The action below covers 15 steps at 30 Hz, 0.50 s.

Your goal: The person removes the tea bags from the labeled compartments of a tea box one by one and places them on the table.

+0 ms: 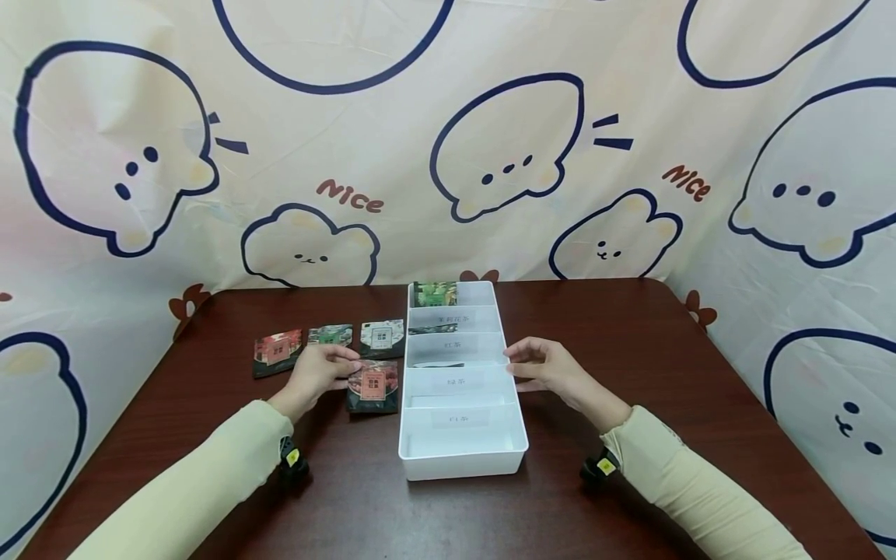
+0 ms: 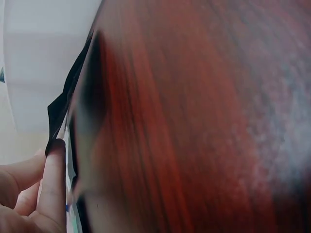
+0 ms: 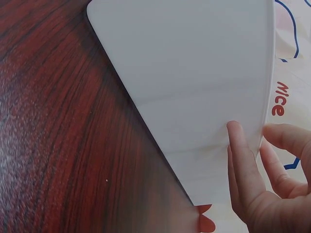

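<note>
My left hand pinches the upper left edge of a dark tea sachet with a red label. In the left wrist view the sachet shows edge-on, a finger along its underside. Right beside it stands a long white divided box with labelled compartments. On the far side of the box, my right hand holds its right rim. The right wrist view shows fingers against the box's outer wall and a fingertip at its rim.
Behind my left hand lie a red sachet, a green sachet and a white-labelled sachet. A green packet sits in the farthest compartment, with other packets in the compartments nearer me. A patterned curtain rises behind the brown table.
</note>
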Each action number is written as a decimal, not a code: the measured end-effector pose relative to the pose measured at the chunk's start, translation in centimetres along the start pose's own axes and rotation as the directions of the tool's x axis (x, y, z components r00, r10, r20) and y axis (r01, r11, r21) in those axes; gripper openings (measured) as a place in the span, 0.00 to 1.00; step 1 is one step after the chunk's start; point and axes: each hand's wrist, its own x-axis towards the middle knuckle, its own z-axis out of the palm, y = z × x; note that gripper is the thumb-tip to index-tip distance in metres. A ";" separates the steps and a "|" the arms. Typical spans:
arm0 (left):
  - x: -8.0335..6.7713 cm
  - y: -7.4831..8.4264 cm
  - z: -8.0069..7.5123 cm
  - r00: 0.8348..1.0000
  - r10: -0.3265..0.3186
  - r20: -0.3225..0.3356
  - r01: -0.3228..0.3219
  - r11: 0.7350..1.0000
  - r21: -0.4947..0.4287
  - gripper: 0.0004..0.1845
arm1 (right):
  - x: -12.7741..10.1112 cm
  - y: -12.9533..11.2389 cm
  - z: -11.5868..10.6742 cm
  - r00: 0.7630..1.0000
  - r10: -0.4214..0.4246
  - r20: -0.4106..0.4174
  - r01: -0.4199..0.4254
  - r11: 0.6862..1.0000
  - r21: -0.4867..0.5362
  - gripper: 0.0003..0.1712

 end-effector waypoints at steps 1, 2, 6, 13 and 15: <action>0.0 0.0 0.1 1.000 0.000 -0.001 0.000 1.000 0.001 0.11 | 0.0 0.0 0.0 1.000 0.000 -0.001 0.000 1.000 -0.001 0.22; 0.0 0.0 0.3 1.000 0.001 -0.004 -0.001 1.000 0.001 0.11 | 0.0 0.0 0.0 1.000 0.000 -0.001 0.000 1.000 -0.001 0.22; 0.0 0.1 0.7 1.000 0.015 -0.016 -0.015 1.000 0.012 0.10 | 0.0 0.0 0.0 1.000 0.004 -0.003 -0.004 1.000 -0.003 0.22; 0.1 0.0 1.1 0.999 0.025 -0.029 -0.024 0.999 0.038 0.09 | 0.0 0.0 0.0 1.000 0.004 -0.002 -0.004 1.000 -0.002 0.22; 0.2 -0.1 1.2 0.999 0.028 -0.032 -0.026 0.999 0.045 0.08 | 0.0 0.0 0.0 1.000 0.004 -0.004 -0.004 1.000 -0.002 0.22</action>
